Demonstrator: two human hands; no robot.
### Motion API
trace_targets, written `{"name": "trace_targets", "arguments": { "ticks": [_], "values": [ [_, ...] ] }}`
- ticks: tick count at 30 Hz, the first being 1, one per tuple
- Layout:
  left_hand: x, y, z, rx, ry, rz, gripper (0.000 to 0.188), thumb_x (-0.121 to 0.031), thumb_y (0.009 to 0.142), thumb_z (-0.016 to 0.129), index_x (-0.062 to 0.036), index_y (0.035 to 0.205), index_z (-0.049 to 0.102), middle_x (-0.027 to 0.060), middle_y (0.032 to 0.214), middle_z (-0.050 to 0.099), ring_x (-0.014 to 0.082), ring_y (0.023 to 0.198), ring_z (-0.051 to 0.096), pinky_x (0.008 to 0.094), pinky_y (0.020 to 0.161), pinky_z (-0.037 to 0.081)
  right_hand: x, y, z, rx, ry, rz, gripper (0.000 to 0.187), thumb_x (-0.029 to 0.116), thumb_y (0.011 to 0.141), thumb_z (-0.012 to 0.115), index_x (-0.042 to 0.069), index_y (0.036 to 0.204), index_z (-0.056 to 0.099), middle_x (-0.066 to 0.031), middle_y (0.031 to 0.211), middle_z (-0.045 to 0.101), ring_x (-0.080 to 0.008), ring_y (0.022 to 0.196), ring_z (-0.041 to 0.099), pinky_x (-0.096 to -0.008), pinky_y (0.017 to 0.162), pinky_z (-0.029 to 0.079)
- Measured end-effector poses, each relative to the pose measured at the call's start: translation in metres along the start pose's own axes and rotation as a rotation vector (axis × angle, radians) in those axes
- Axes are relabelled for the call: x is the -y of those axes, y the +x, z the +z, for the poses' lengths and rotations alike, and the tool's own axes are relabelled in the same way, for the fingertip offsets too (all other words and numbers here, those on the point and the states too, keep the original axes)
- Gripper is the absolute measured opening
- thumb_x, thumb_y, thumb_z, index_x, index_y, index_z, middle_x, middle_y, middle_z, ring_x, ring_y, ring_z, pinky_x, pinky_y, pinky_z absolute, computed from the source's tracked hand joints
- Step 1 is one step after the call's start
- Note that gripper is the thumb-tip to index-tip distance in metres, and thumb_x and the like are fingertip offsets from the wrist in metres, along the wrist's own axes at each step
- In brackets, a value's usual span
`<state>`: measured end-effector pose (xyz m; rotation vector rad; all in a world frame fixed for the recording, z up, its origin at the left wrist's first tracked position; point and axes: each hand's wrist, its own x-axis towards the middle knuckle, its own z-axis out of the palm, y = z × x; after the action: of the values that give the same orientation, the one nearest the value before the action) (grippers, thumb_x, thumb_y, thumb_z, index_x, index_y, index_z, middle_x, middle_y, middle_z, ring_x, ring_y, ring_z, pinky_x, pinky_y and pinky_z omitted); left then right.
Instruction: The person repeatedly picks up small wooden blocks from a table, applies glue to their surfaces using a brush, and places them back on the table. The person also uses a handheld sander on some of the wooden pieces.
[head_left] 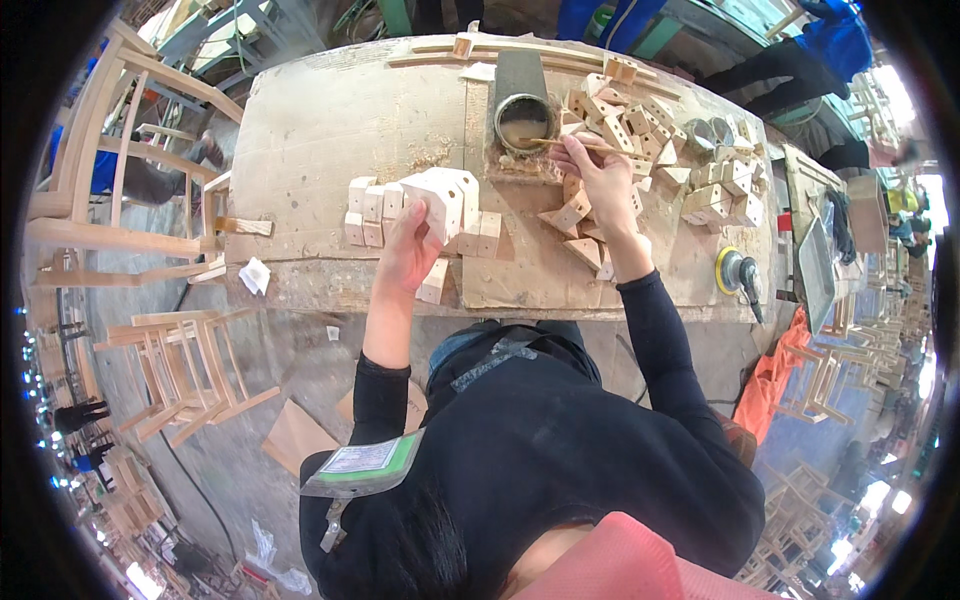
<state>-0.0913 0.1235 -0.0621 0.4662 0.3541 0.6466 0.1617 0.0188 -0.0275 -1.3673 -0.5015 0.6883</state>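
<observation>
My left hand (408, 245) is closed on a pale wooden block (445, 195) with drilled holes and cut corners, held up over the table. Behind and beside it, several similar small blocks (368, 208) stand in a group on the tabletop. Between the fingers of my right hand (603, 185) is a thin wooden stick (625, 153), its left end at the mouth of a round container (522, 112). That container has a stained rim and something tan inside. A loose pile of drilled wooden blocks (640, 125) spreads out to the right of the container.
Covering the worktable (320, 130) are worn boards with sawdust. A yellow-and-black sander (737, 272) rests near the right front edge. Long wood strips (560, 52) lie along the back. Wooden chair frames (180, 370) stand at left; orange cloth (772, 380) hangs at right. Other people stand beyond.
</observation>
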Motion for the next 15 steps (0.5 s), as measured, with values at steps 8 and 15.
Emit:
{"name": "trace_targets", "arguments": {
  "ticks": [8, 15],
  "values": [
    [-0.005, 0.016, 0.002, 0.007, -0.028, -0.060, 0.051, -0.023, 0.091, 0.062, 0.0012, 0.131, 0.043, 0.0098, 0.126, 0.056, 0.0195, 0.119, 0.053, 0.0333, 0.101, 0.043, -0.004, 0.000, -0.012, -0.061, 0.355, 0.181, 0.021, 0.009, 0.090, 0.064, -0.004, 0.104, 0.057, -0.0167, 0.099, 0.066, -0.0235, 0.089, 0.068, -0.0263, 0.077, 0.058],
    [0.001, 0.033, 0.002, -0.015, -0.011, -0.094, 0.051, -0.026, 0.094, 0.056, 0.0020, 0.133, 0.041, 0.0109, 0.131, 0.052, 0.0215, 0.124, 0.048, 0.0351, 0.105, 0.039, 0.002, 0.004, -0.014, -0.095, 0.286, 0.279, 0.024, 0.018, 0.090, 0.065, 0.000, 0.106, 0.061, -0.0120, 0.099, 0.067, -0.0203, 0.091, 0.068, -0.0248, 0.075, 0.057]
  ]
}}
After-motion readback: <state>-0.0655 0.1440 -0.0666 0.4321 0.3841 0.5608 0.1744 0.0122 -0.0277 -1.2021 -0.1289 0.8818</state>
